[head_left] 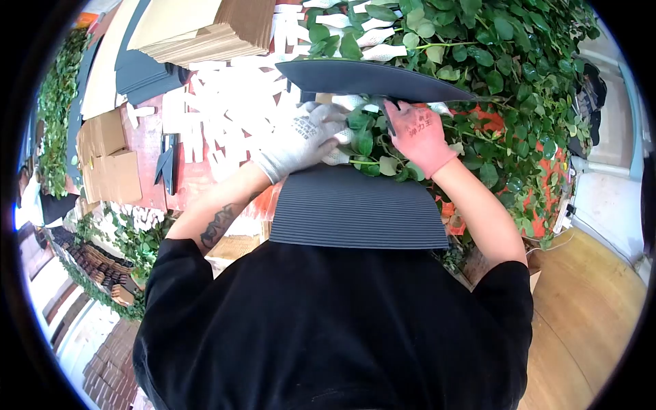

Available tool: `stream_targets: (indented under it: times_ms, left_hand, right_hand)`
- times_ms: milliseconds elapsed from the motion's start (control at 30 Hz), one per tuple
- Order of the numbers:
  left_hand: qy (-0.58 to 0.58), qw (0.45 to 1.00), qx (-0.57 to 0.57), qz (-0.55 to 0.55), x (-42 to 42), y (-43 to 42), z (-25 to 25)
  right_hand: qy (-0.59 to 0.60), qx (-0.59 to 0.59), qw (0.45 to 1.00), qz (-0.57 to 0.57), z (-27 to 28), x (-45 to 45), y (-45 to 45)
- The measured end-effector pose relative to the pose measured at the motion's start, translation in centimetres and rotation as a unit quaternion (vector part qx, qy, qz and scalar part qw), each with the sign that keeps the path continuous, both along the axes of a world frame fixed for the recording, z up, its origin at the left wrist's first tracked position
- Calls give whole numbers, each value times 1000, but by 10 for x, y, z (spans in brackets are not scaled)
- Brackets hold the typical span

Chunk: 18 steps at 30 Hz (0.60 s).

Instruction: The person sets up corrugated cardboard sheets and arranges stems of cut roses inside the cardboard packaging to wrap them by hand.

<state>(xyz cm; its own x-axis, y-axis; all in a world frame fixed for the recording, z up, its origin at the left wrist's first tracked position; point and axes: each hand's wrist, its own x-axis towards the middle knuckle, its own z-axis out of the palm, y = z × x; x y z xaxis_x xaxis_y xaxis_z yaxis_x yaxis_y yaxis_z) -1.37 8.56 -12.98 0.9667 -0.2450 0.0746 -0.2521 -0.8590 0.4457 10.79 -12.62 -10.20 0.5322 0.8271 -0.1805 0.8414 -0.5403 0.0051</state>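
A black corrugated sheet (359, 208) lies against my body, under green leaves and white-netted flower heads. Beyond my hands, a black panel (376, 78) stands raised; whether it joins the sheet is hidden. My left hand (301, 137), in a white glove, rests over a netted flower head (335, 157) with fingers and thumb apart. My right hand (420, 135), in a pink glove, is among the leaves (362, 133) just below the raised panel. Its fingers are closed around something dark and narrow that I cannot make out.
Leafy stems (492, 61) cover the right side. White strips (225, 89) litter the red table (147, 133). Brown cardboard (239, 31) is stacked at the back left, beside black sheets (147, 75). A dark tool (169, 164) and brown card pieces (109, 160) lie on the left.
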Motion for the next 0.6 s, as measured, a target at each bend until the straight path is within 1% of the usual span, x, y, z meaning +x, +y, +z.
stream_targets:
  times_ms: [67, 100, 167, 200, 233, 267, 333, 367, 400, 467, 500, 533, 567, 600]
  left_hand:
    - [-37, 999, 0, -2, -5, -1, 3]
    - [-47, 999, 16, -3, -6, 0, 5]
    - [-43, 999, 9, 2, -5, 0, 4]
    - [-40, 999, 1, 0, -6, 0, 2]
    - [-55, 998, 4, 0, -8, 1, -1]
    - [-56, 998, 2, 13, -8, 2, -4]
    - [-58, 998, 6, 12, -12, 0, -10]
    - [-77, 997, -7, 21, -14, 0, -16]
    - [-76, 997, -7, 23, -15, 1, -16]
    - [-29, 999, -24, 13, -16, 4, -16]
    - [-39, 999, -22, 17, -17, 6, -11]
    - [-37, 999, -22, 19, -17, 9, -4]
    - [-33, 998, -45, 32, -16, 13, 4]
    - [-27, 996, -71, 46, -17, 17, 10]
  right_hand:
    - [-56, 24, 997, 46, -12, 7, -2]
    - [-49, 43, 997, 40, 2, 3, -1]
    - [-53, 46, 996, 46, 23, 3, -2]
    - [-57, 48, 996, 43, 29, 5, -5]
    - [-53, 87, 994, 40, 32, 8, -8]
    - [-53, 84, 994, 53, 35, 7, -4]
    - [-101, 136, 982, 85, 39, 1, 1]
    - [-128, 109, 980, 108, 20, 0, 2]
    - [-129, 90, 979, 129, 9, -2, 6]
    - [-132, 90, 971, 178, -33, 8, 9]
    - [-130, 90, 971, 179, -30, 5, 12]
    - [-99, 26, 984, 142, -27, 3, 16]
    - [-69, -37, 991, 106, -22, 2, 23]
    - [-67, -37, 991, 109, -8, -3, 28]
